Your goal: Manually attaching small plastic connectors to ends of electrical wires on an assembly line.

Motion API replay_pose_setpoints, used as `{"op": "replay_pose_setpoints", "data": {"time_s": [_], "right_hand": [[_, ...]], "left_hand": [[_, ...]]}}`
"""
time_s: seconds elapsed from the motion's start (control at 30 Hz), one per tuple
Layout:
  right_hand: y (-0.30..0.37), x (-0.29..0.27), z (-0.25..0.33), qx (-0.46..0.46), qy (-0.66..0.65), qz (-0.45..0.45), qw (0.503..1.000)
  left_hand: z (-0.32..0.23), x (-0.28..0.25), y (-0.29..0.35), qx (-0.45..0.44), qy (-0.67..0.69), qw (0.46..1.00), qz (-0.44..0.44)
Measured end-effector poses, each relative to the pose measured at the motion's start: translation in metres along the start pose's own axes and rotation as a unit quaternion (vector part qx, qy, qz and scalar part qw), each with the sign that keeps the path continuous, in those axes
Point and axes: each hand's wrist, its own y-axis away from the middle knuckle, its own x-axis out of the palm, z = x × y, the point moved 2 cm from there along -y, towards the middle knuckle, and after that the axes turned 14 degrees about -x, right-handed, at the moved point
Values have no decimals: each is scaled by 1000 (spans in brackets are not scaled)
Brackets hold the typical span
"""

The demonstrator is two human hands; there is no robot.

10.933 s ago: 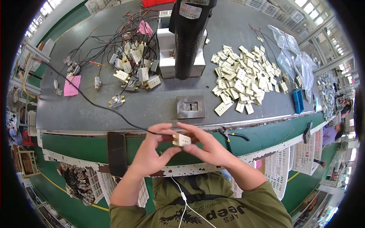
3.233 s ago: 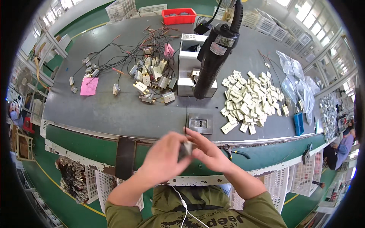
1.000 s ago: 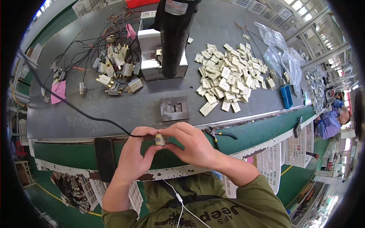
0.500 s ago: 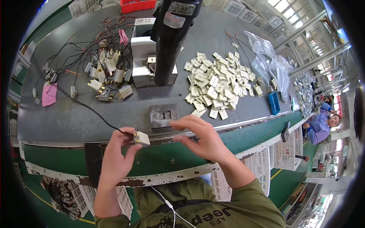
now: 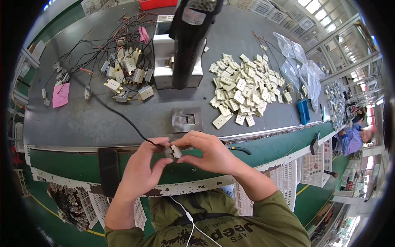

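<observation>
In front of my chest, above the bench's green front strip, my left hand [image 5: 143, 168] pinches a small corded socket block [image 5: 169, 154]. A black cable [image 5: 127, 119] runs from it up and left across the tabletop. My right hand [image 5: 212, 154] closes thumb and fingers on the block's whitish face [image 5: 176, 152], which looks tilted; whether that face is a separate cover I cannot tell. The fingertips of both hands nearly meet and hide part of the block. Just beyond them lies a metal fixture [image 5: 187, 120] with a rectangular recess.
A black cylindrical press [image 5: 185, 61] stands on a pale base behind the fixture. Left of it lie wired socket blocks [image 5: 129, 64]; right, a heap of whitish covers [image 5: 240, 96] and a blue tray [image 5: 303, 111]. Dark-handled pliers [image 5: 240, 150] rest near the front edge. A co-worker [image 5: 353, 140] is far right.
My right hand has moved left and down from near the fixture onto the socket block. My left hand has brought the block rightward, and its face has turned. The view has shifted slightly.
</observation>
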Motion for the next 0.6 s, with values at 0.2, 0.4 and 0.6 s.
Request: {"op": "replay_pose_setpoints", "data": {"time_s": [0.2,0.4,0.6], "right_hand": [[22,-67,-16,-18,211,-214,954],[40,-145,-69,87,471,-255,840],[63,-105,-57,-8,311,-311,898]], "left_hand": [[19,-29,17,-47,57,993,-89],[39,-61,44,-11,168,970,-177],[141,-174,129,-33,50,796,-602]]}}
